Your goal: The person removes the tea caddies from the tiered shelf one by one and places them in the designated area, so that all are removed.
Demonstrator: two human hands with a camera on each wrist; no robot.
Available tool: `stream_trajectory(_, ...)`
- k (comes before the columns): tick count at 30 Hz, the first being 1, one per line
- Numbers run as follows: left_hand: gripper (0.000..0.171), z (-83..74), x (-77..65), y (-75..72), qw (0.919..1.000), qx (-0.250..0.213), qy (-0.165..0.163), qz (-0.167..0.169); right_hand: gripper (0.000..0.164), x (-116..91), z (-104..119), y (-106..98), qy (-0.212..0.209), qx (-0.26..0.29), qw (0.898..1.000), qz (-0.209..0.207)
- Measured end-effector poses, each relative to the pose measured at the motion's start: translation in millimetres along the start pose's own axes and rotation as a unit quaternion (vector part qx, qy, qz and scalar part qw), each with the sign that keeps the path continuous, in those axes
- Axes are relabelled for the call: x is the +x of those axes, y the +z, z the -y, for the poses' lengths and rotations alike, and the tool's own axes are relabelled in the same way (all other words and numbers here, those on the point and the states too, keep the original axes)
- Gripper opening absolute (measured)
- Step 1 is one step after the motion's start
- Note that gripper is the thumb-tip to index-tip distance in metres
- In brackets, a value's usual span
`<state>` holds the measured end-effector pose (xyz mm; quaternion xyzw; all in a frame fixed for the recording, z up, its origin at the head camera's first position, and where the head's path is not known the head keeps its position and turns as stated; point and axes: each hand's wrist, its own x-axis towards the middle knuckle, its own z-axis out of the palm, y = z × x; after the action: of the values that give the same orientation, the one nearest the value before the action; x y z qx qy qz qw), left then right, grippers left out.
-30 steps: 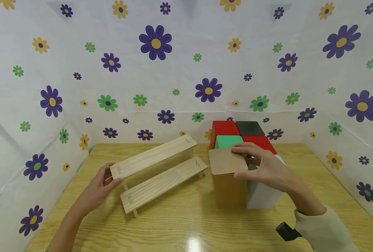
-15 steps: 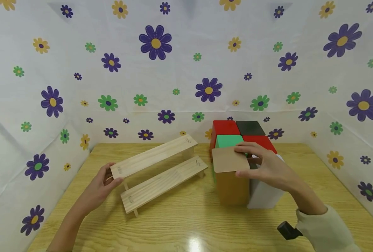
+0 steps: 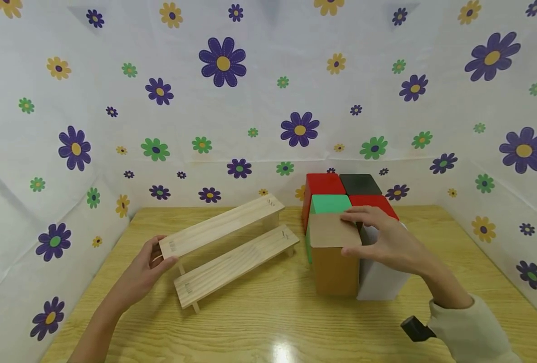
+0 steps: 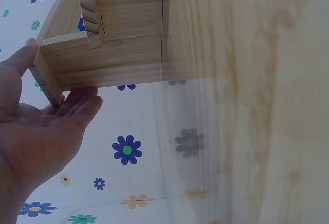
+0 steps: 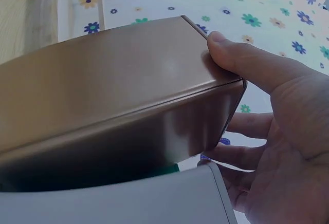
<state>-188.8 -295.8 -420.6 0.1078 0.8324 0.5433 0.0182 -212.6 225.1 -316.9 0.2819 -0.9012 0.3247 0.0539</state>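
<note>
A two-tier pale wooden step shelf (image 3: pixel 223 226) stands slantwise on the left of the table. My left hand (image 3: pixel 138 277) grips the left end of its upper board; in the left wrist view the thumb (image 4: pixel 24 54) lies on the board's edge, fingers on its far side. On the right, my right hand (image 3: pixel 388 247) holds a brown-gold box (image 3: pixel 336 272) by its upper right edges. The right wrist view has the thumb (image 5: pixel 231 54) on one face and fingers behind. This box stands upright before a green box (image 3: pixel 330 202), left of a white box (image 3: pixel 381 282).
Behind them, two red boxes (image 3: pixel 325 183) and a black box (image 3: pixel 360 184) are packed closely together. The wood-grain table (image 3: pixel 246 327) is bounded at the back and sides by flower-print cloth (image 3: pixel 250 91). A black device (image 3: pixel 415 328) sticks out from my right wrist.
My right hand has shifted the brown-gold box slightly right and back, up against the green and white boxes. The left hand and the wooden shelf have stayed in place.
</note>
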Motion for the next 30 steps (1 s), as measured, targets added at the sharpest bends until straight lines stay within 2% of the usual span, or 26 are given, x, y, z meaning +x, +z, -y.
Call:
stream_trajectory(9, 0.07, 0.8, 0.5, 0.3, 1.0, 0.002, -0.004, -0.002, 0.062, -5, -12, -3, -0.034, -0.052, 0.998, 0.007)
stream_trajectory(18, 0.07, 2.2, 0.7, 0.3, 1.0, 0.004, -0.006, -0.003, 0.06, -10, -19, -4, -0.065, -0.072, 0.995, 0.0)
stream_trajectory(26, 0.07, 1.7, 1.4, 0.5, 0.9999, 0.008, -0.007, -0.005, 0.057, -14, -19, -1, -0.078, -0.155, 0.985, 0.006)
stream_trajectory(30, 0.07, 1.0, 1.2, 0.7, 0.9999, 0.009, -0.009, -0.006, 0.05, -15, -19, -1, -0.091, -0.166, 0.982, -0.001)
